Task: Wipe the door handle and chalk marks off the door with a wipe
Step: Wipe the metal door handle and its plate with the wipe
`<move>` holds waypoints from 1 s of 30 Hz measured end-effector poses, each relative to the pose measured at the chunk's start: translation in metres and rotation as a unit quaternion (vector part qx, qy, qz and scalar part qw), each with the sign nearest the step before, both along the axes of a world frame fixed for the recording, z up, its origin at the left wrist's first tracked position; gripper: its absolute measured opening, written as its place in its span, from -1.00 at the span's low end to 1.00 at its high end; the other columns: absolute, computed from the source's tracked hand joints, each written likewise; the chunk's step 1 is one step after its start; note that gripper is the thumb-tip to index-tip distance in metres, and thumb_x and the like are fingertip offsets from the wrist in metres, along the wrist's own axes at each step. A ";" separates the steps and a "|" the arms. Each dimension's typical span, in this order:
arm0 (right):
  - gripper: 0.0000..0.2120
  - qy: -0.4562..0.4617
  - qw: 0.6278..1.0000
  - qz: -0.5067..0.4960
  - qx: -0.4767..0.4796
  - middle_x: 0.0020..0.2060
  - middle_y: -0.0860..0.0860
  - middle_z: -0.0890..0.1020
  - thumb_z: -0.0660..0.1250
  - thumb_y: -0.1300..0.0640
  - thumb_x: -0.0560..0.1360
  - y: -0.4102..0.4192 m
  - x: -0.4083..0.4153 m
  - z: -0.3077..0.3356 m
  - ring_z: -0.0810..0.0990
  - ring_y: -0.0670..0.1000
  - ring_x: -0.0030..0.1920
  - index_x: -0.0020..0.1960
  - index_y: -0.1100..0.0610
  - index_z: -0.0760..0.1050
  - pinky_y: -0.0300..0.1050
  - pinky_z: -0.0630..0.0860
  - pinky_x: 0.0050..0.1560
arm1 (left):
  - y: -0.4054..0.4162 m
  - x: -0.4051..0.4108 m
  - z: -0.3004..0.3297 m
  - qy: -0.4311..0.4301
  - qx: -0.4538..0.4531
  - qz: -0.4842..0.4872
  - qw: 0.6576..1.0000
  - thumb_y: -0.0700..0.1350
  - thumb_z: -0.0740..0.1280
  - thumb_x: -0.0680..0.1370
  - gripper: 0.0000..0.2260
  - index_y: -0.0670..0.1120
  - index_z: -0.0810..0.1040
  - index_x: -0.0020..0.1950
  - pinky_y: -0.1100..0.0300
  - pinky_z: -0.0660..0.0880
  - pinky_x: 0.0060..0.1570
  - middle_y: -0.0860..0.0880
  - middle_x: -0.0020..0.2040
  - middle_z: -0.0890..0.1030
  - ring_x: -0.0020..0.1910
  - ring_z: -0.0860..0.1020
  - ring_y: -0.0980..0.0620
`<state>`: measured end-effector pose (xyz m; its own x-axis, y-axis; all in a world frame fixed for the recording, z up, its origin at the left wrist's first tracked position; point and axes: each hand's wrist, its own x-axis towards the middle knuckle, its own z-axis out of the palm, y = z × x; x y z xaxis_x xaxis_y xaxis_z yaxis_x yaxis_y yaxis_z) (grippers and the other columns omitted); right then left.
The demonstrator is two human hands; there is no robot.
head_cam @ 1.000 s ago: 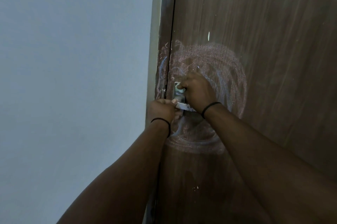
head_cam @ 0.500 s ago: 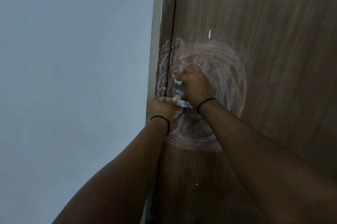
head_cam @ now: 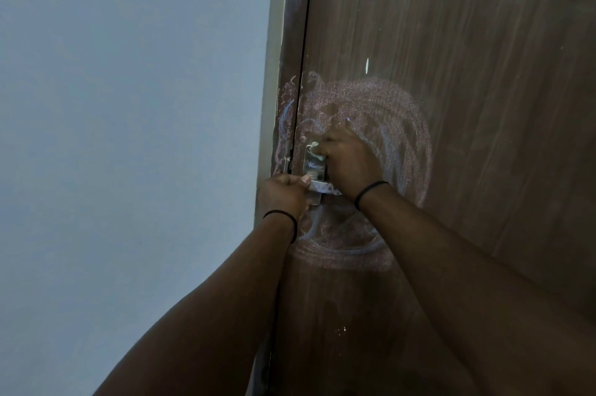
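At mid-frame I see my right hand reaching up, fingers clenched around a pale wipe pressed to the top of the metal door handle. My left hand, just below-left, pinches a white strip. Smeared chalk marks ring both.

Single head-worn view, looking forward and slightly up along both forearms from close range. Faces a brown door filling the right of the frame, pale wall filling the left. Wide-angle, edges bowed.
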<state>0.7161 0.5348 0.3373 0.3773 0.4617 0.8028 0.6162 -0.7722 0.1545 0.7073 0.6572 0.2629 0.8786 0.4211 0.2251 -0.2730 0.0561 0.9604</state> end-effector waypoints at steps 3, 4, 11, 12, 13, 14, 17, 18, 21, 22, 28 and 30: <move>-0.88 0.006 0.999 -0.011 0.047 -0.16 0.11 0.64 0.42 0.33 0.40 -0.004 0.000 -0.001 0.56 0.15 -0.10 -0.10 0.20 0.67 -0.13 0.41 -0.20 | 0.000 -0.003 0.001 -0.002 0.011 0.002 1.000 -0.02 0.44 0.49 -0.83 -0.06 0.65 -0.25 -0.20 0.62 -0.13 -0.09 -0.31 0.70 -0.27 0.69 -0.16; -0.88 0.005 0.998 -0.015 0.055 -0.16 0.12 0.64 0.41 0.34 0.39 0.001 -0.002 -0.002 0.56 0.16 -0.10 -0.11 0.21 0.67 -0.14 0.40 -0.20 | 0.000 -0.004 0.002 -0.003 0.011 0.003 1.000 -0.03 0.44 0.50 -0.83 -0.07 0.65 -0.25 -0.21 0.62 -0.13 -0.11 -0.31 0.70 -0.27 0.69 -0.17; -0.82 0.046 0.996 0.021 0.072 -0.13 0.15 0.65 0.38 0.41 0.37 -0.018 -0.002 -0.012 0.57 0.18 -0.07 -0.13 0.21 0.69 -0.03 0.53 -0.09 | 0.000 -0.009 0.006 -0.007 0.021 0.027 0.999 -0.07 0.46 0.48 -0.81 -0.05 0.64 -0.32 -0.06 0.65 -0.20 -0.11 -0.27 0.70 -0.28 0.69 -0.14; -0.80 0.046 0.993 0.021 0.104 -0.15 0.15 0.64 0.35 0.43 0.37 -0.017 0.002 -0.008 0.57 0.17 -0.09 -0.14 0.22 0.68 -0.04 0.52 -0.12 | 0.000 -0.009 0.006 -0.008 0.026 0.034 0.999 -0.06 0.47 0.47 -0.82 -0.05 0.65 -0.33 -0.08 0.65 -0.17 -0.08 -0.30 0.70 -0.27 0.69 -0.15; -0.79 0.042 0.993 0.010 0.114 -0.15 0.14 0.63 0.33 0.44 0.38 -0.012 0.002 -0.003 0.56 0.17 -0.10 -0.15 0.22 0.67 -0.07 0.50 -0.15 | 0.000 -0.010 0.006 -0.007 0.029 0.037 0.999 -0.05 0.48 0.47 -0.82 -0.04 0.65 -0.33 -0.10 0.65 -0.15 -0.07 -0.32 0.69 -0.27 0.69 -0.15; -0.80 0.033 0.994 -0.004 0.105 -0.16 0.13 0.62 0.33 0.44 0.39 -0.006 0.001 -0.001 0.55 0.16 -0.10 -0.16 0.22 0.67 -0.11 0.47 -0.18 | 0.000 -0.011 0.006 -0.006 0.031 0.039 0.999 -0.05 0.49 0.46 -0.81 -0.04 0.65 -0.34 -0.12 0.65 -0.15 -0.07 -0.33 0.69 -0.27 0.69 -0.15; -0.84 0.023 0.999 -0.010 0.038 -0.14 0.12 0.62 0.37 0.39 0.40 -0.005 -0.001 -0.007 0.55 0.17 -0.06 -0.13 0.21 0.68 -0.06 0.50 -0.19 | 0.001 -0.012 0.006 -0.003 0.038 0.039 0.999 -0.05 0.49 0.46 -0.79 -0.05 0.64 -0.36 -0.15 0.64 -0.18 -0.09 -0.35 0.68 -0.29 0.68 -0.16; -0.84 0.028 0.999 -0.001 0.020 -0.13 0.13 0.63 0.37 0.38 0.39 -0.010 -0.002 -0.010 0.55 0.17 -0.04 -0.12 0.21 0.68 -0.01 0.53 -0.16 | 0.001 -0.012 0.006 -0.004 0.041 0.039 0.998 -0.04 0.49 0.46 -0.79 -0.04 0.64 -0.36 -0.15 0.64 -0.18 -0.09 -0.36 0.68 -0.28 0.68 -0.17; -0.81 0.038 0.994 0.029 0.096 -0.15 0.15 0.63 0.35 0.40 0.38 -0.015 0.001 -0.011 0.57 0.16 -0.11 -0.10 0.23 0.69 -0.03 0.53 -0.15 | 0.001 -0.013 0.006 -0.006 0.049 0.042 0.998 -0.03 0.48 0.46 -0.79 -0.03 0.64 -0.36 -0.14 0.64 -0.15 -0.06 -0.35 0.68 -0.26 0.69 -0.15; -0.77 0.031 0.990 0.034 0.136 -0.16 0.15 0.62 0.33 0.42 0.38 -0.011 0.003 -0.007 0.57 0.15 -0.13 -0.09 0.23 0.69 -0.06 0.51 -0.17 | 0.001 -0.013 0.006 -0.009 0.053 0.044 0.998 -0.03 0.48 0.46 -0.80 -0.02 0.64 -0.35 -0.13 0.64 -0.14 -0.05 -0.34 0.69 -0.26 0.69 -0.14; -0.84 0.001 0.996 0.034 0.083 -0.04 0.11 0.59 0.30 0.33 0.43 0.015 -0.002 -0.012 0.52 0.10 0.00 -0.09 0.25 0.66 -0.06 0.51 -0.04 | 0.008 -0.014 0.008 -0.048 0.139 0.057 0.987 -0.07 0.47 0.47 -0.84 -0.03 0.69 0.03 0.12 0.62 -0.12 -0.05 -0.08 0.71 -0.19 0.66 0.05; -0.84 0.002 0.999 0.029 0.046 -0.01 0.11 0.60 0.31 0.33 0.43 0.009 -0.003 -0.013 0.52 0.13 0.03 -0.08 0.25 0.66 -0.06 0.50 -0.04 | 0.007 -0.016 0.007 -0.070 0.181 0.076 0.978 -0.08 0.45 0.48 -0.79 -0.05 0.68 0.10 0.20 0.58 -0.14 -0.05 -0.04 0.71 -0.18 0.63 0.10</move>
